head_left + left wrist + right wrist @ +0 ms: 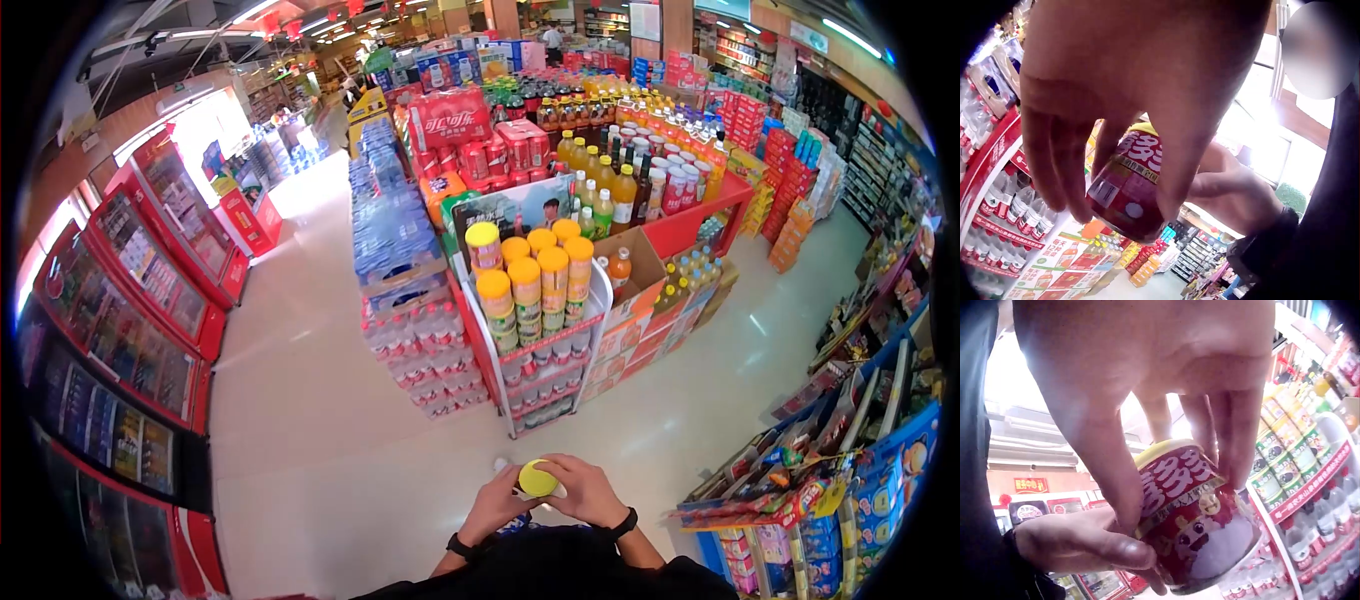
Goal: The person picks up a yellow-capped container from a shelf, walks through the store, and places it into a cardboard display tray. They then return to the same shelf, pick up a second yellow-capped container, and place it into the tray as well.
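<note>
A red can with a yellow lid (538, 478) is held between both hands, low in the head view. My left hand (495, 503) grips its left side and my right hand (588, 492) its right side. In the left wrist view the can (1129, 194) leans, with the left hand (1129, 81) over it and fingers down its sides. The right wrist view shows the can's printed front (1200, 531), tilted, the right hand (1147, 356) gripping from above and the left hand (1072, 540) at its lower side.
A rack of yellow-lidded cans (540, 285) stands ahead, with stacked bottle packs (395, 230) on its left and cartons (640, 340) on its right. Red drink coolers (135, 330) line the left. Snack shelves (820, 500) are near on the right. Pale floor (300, 430) lies between.
</note>
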A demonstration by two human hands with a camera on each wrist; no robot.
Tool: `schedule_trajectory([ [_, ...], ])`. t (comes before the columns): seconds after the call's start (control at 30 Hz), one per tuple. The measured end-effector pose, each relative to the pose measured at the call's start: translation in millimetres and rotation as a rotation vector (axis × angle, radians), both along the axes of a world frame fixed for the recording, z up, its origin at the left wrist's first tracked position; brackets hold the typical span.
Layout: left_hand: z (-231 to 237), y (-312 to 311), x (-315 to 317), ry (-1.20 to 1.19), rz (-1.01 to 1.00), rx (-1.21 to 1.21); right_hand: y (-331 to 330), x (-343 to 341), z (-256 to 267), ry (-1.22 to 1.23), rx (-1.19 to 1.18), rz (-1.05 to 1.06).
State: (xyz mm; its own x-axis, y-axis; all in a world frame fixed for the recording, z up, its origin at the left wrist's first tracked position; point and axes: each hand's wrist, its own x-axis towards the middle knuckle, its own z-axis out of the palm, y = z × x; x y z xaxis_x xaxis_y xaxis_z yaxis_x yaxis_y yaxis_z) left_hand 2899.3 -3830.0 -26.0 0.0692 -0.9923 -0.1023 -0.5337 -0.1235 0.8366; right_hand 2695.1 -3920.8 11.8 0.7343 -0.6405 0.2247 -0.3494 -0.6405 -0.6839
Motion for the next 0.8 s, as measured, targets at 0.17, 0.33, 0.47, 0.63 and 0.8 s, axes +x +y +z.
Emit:
schedule_trajectory([
  [0.17, 24.3, -108.2, 70.7, 0.066, 0.020, -0.236, -85.7, 66.7, 26.1, -0.109, -0.014, -0.101],
  [0.33, 60.4, -195.3, 118.7, -0.127, 0.172, -0.602, -178.3, 127.0, 53.6, -0.256, -0.129, -0.072],
  [0.47, 98.3, -233.2, 137.8, -0.199, 0.241, -0.669, -231.2, 157.5, 77.1, -0.377, -0.112, -0.038],
  [0.63, 85.3, -273.4, 134.3, -0.196, 0.432, -0.628, -291.5, 177.8, 71.6, -0.434, -0.144, 0.080],
  [0.8, 87.1, -297.7, 103.8, -0.092, 0.662, -0.512, -346.8, 183.0, 77.1, -0.391, -0.217, 0.213],
])
